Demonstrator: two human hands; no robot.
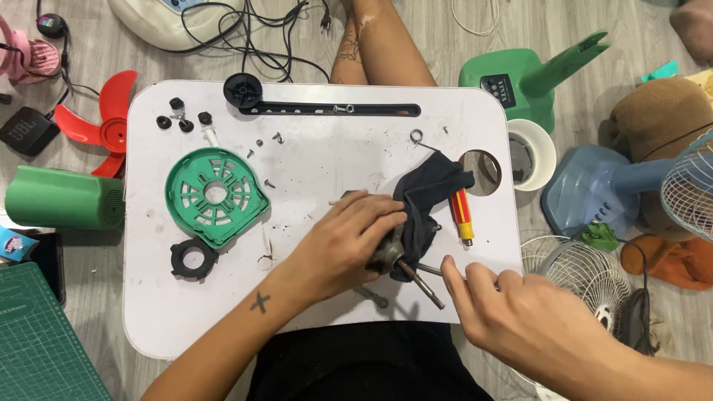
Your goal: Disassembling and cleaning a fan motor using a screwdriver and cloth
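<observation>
My left hand (pixel 343 239) grips a small grey fan motor (pixel 388 255) on the white lap tray (pixel 312 148), its metal shaft (pixel 423 284) pointing toward me and to the right. A dark cloth (pixel 428 200) is draped over the motor's far side. My right hand (pixel 512 304) hovers just right of the shaft, fingers curled and apart, holding nothing that I can see. A red-and-yellow screwdriver (pixel 463 217) lies beside the cloth.
A green round motor cover (pixel 214 196), a black ring (pixel 194 260), black knobs (pixel 184 117) and loose screws (pixel 276 138) lie on the tray. Around it are a red fan blade (pixel 108 122), green housing (pixel 63 197), green fan base (pixel 529 78), blue fan base (pixel 590 193) and wire grille (pixel 579 271).
</observation>
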